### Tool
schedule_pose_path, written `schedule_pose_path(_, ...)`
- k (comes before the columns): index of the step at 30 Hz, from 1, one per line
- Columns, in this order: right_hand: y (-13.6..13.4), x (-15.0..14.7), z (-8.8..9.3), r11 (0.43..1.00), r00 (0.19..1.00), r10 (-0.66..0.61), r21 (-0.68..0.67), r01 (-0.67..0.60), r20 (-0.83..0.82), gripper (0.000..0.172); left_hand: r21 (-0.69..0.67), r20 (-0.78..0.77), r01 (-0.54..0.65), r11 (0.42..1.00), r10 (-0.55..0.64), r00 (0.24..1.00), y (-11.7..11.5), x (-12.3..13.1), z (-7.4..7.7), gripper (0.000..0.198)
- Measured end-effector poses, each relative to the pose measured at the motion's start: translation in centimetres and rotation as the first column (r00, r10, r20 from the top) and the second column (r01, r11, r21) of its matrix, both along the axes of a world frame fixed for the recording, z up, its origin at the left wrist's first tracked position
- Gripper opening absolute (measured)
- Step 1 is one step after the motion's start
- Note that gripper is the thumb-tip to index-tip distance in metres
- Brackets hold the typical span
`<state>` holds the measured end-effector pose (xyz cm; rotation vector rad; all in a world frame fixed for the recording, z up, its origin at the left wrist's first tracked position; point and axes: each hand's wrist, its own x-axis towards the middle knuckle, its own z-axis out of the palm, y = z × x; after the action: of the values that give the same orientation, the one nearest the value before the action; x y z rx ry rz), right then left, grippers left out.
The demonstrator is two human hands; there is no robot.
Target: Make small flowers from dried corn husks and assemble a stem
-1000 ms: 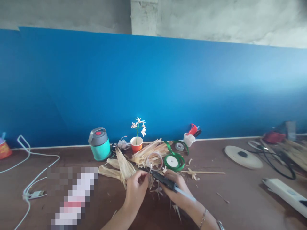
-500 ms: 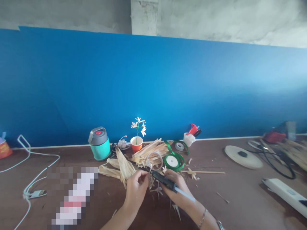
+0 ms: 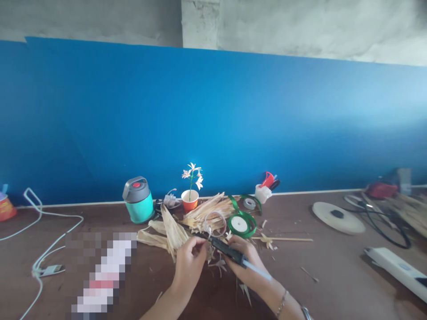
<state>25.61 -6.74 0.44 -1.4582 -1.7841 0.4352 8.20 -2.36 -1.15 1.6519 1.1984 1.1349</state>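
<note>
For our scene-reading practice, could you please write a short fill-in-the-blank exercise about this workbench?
1. The left hand and right hand meet at a pale husk scrap; the black glue gun is held in the ____ hand.
2. The plastic spool beyond them carries ____ satin ribbon.
3. The small red paper cup holds a stem with ____ flowers.
4. The teal insulated jar has a ____ lid with a red button.
Missing words: right; green; white; grey.

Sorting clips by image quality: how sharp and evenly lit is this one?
Head view: left hand, right hand and glue gun fairly sharp; cables at right edge smeared; pixelated patch masks part of the table; soft light, pale sheen on blue wall.
</note>
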Motion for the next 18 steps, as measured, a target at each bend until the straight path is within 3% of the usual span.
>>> schedule_pose_path(18, -0.03, 0.05, -0.14, 1.000, 0.999, -0.012, 0.011, 0.011, 0.043, 0.010, 0.000, 0.071, 0.053, 0.999, -0.053, 0.996, 0.06, -0.08, -0.56, 0.026)
